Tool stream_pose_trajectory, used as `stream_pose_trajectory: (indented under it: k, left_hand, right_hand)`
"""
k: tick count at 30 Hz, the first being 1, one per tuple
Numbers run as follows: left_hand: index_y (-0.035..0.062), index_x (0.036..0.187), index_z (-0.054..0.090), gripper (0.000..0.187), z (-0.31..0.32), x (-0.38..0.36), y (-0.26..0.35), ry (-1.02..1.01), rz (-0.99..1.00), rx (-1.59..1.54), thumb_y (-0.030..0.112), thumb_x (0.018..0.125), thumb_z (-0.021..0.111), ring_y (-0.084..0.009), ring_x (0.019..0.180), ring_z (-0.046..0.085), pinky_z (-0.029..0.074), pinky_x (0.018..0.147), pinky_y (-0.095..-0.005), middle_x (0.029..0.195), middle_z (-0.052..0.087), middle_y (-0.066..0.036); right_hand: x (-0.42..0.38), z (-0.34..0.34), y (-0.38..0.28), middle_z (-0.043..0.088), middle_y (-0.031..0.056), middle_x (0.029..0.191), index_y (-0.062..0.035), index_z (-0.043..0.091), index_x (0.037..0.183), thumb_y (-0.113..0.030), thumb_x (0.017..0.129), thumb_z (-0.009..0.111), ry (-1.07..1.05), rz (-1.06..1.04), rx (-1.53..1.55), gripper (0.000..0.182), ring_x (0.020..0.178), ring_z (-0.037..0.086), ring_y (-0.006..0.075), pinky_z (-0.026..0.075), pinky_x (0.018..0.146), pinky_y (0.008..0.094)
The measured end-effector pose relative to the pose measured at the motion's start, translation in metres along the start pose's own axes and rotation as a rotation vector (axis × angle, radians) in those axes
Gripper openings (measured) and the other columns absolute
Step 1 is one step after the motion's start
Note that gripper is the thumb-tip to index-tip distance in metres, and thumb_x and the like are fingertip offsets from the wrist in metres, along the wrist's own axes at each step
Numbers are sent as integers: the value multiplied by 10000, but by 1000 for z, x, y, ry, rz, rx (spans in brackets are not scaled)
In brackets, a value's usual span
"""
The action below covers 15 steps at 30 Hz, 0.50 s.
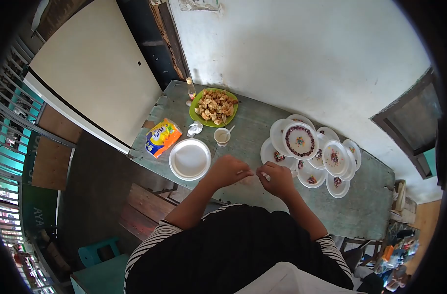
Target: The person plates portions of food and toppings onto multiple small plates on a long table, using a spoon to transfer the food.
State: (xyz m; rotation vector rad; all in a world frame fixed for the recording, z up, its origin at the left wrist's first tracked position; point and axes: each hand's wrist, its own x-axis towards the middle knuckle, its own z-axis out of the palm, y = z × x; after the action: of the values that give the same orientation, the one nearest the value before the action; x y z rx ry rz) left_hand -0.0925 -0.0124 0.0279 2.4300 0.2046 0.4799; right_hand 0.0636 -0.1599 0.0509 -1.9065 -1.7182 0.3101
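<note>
My left hand [227, 171] and my right hand [276, 179] are raised close together over the table's near edge. The fingers of both are pinched, fingertips nearly meeting. A small whitish bit shows at my right fingers, too small to name; whatever my left fingers pinch cannot be made out. Left of my left hand lies a stack of white plates [189, 159]. Just beyond it stands a paper cup [222, 137] with a white spoon handle sticking out. Right of my right hand are several white plates bearing small bead-like pieces, one with a dark red ring of beads [300, 141].
On the grey-green table [253, 122], a green plate [194, 115] holds fried-looking food, with a sauce bottle [191, 90] beside it. An orange and blue packet [163, 137] and crumpled tissue [195, 129] lie at left. A wooden bench [147, 208] and teal chair [100, 252] stand below.
</note>
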Motion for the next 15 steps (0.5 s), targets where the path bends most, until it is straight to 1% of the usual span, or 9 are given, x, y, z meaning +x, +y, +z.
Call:
stream_pose_trajectory:
  k: [2,3,5,7,9,10,12,13,15]
  left_hand:
    - [108,706,592,140,-24,-5,-11,18,35,36,215,766,657,-275,654,573,429,629,-397,649,575,-54]
    - [102,712,598,141,-35,-8,-16,31,68,75,211,767,669,-281,663,567,426,634,-395,648,569,-59]
    - [104,713,603,140,-46,-19,-36,22,95,70,213,770,670,-283,667,565,424,635,-398,652,572,-60]
    - [106,713,608,139,-63,-30,-54,10,127,71,215,773,670,-284,671,564,423,636,-401,656,575,-60]
    - [111,784,650,108,-85,-44,-72,-78,9,58,219,793,650,-293,713,574,431,667,-405,706,607,-67]
    - [111,784,650,108,-95,-49,-86,-84,14,61,219,793,650,-293,713,574,431,667,-405,706,607,-67]
    - [108,912,677,167,-108,-63,-116,-172,-65,-66,239,832,612,-282,811,612,462,742,-387,838,657,-90]
    - [108,912,677,167,-114,-69,-132,-179,-59,-71,239,832,612,-282,811,612,462,742,-387,838,657,-90]
    - [102,1030,668,251,-133,-78,-165,-114,-295,-322,271,868,575,-266,924,624,471,828,-367,989,667,-110]
  right_hand:
    - [14,11,-12,633,37,788,-123,639,793,-191,754,642,48,50,63,79,676,626,280,490,588,390]
    - [22,17,-20,633,37,788,-123,639,793,-191,754,642,49,49,59,79,676,626,280,490,588,390]
    - [43,30,-41,645,42,772,-129,678,850,-216,772,685,-41,-13,-28,117,658,635,259,492,575,370]
    - [65,48,-55,646,39,765,-128,669,826,-216,766,685,-42,-33,-49,107,657,634,261,492,570,373]
    - [85,69,-64,648,31,767,-127,655,798,-190,766,664,-70,-78,6,71,657,633,262,492,562,375]
    - [95,81,-68,648,31,767,-127,655,798,-190,766,664,-62,-75,8,71,657,633,262,492,562,375]
    - [109,102,-76,648,41,775,-135,649,792,-161,754,628,-105,-15,-41,51,684,632,282,488,593,403]
    - [114,109,-78,648,41,775,-135,649,792,-161,754,628,-103,-5,-43,51,684,632,282,488,593,403]
    - [122,118,-78,651,51,780,-138,652,782,-167,759,620,-63,69,-24,50,704,634,282,491,609,407]
